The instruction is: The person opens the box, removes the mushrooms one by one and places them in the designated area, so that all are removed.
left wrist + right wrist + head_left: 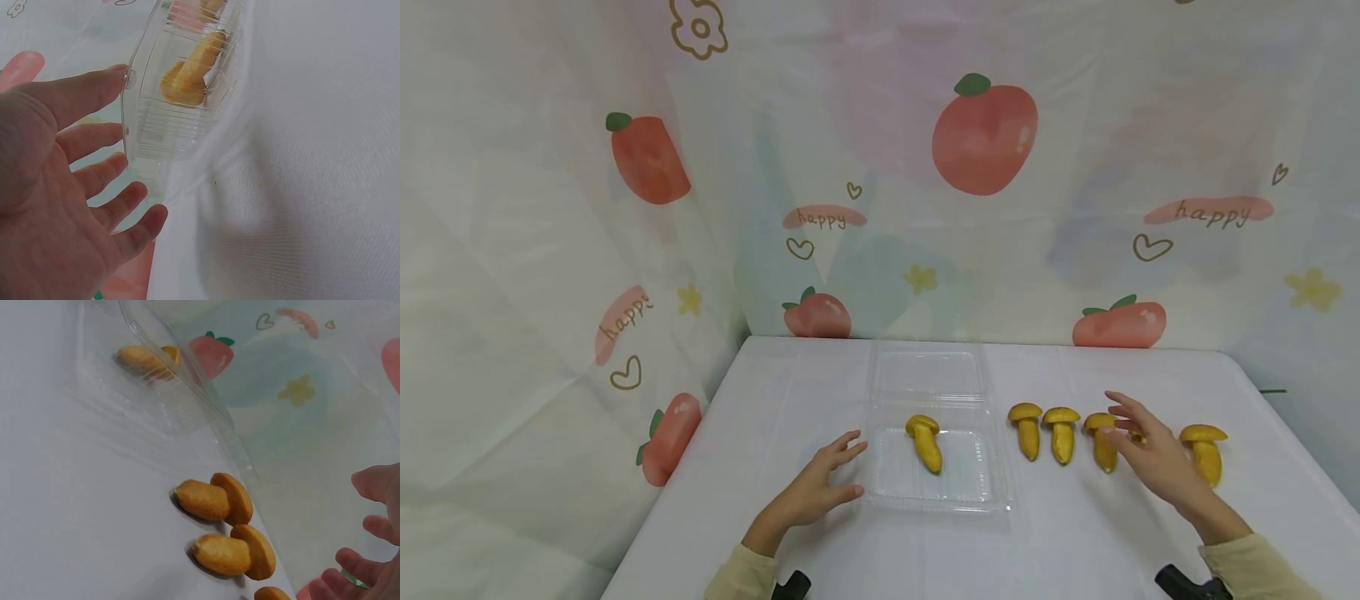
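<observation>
A clear plastic clamshell box (891, 493) lies opened flat on the white table, and one yellow mushroom (928, 450) rests in its near half. To the right of the box several more yellow mushrooms (1062, 437) lie in a row, caps away from me. My left hand (811, 490) is just left of the box, fingers spread and nothing held; in the left wrist view its fingertips (119, 164) come right at the box's side. Over the right part of the row hovers my right hand (1161, 462), fingers apart and holding nothing, partly hiding a mushroom beneath.
The white table (715, 500) meets a printed cloth backdrop (887, 125) with fruit and "happy" patterns at the back and left. The box's lid half (928, 372) lies toward the backdrop. The rightmost mushroom (1206, 457) is near my right wrist.
</observation>
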`<state>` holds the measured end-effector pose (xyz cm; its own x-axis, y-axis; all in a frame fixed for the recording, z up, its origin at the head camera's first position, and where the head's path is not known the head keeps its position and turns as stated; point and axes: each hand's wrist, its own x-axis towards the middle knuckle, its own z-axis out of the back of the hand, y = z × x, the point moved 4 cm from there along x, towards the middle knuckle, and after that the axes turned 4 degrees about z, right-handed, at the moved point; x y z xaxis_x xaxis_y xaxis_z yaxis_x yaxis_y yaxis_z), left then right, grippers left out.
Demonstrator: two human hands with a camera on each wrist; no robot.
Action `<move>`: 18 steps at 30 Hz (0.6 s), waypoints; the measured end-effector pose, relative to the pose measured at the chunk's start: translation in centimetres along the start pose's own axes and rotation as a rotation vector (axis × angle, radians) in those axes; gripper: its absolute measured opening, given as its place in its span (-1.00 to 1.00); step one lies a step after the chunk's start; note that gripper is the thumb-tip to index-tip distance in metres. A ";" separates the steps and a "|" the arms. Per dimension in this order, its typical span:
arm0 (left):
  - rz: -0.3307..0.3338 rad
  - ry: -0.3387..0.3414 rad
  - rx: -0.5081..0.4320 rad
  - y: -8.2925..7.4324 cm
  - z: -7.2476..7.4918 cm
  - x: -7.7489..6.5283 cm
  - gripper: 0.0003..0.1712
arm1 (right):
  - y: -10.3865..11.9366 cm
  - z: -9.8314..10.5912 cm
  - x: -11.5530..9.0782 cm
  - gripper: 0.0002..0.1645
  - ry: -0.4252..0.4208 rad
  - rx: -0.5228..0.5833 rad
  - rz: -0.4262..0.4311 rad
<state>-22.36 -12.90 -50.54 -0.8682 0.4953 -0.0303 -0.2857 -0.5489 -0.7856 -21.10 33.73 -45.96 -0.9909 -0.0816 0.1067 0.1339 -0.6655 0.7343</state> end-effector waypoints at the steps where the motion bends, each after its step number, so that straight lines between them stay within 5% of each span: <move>1: 0.000 0.000 0.000 0.0 0.0 0.0 -0.24 | 0.3 -0.4 0.1 -0.21 0.004 0.011 0.007; 12: 0.009 -0.001 -0.016 0.0 0.0 0.0 -0.25 | 4.2 -3.0 0.6 -0.32 -0.045 0.015 0.186; 18: 0.021 0.003 -0.018 -0.2 0.1 -0.1 -0.24 | 5.6 -4.5 1.0 -0.31 -0.012 0.031 0.178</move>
<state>-22.25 -12.86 -50.32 -0.8729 0.4855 -0.0489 -0.2596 -0.5469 -0.7959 -21.44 26.58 -44.80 -0.9514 -0.1867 0.2451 0.3076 -0.6180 0.7235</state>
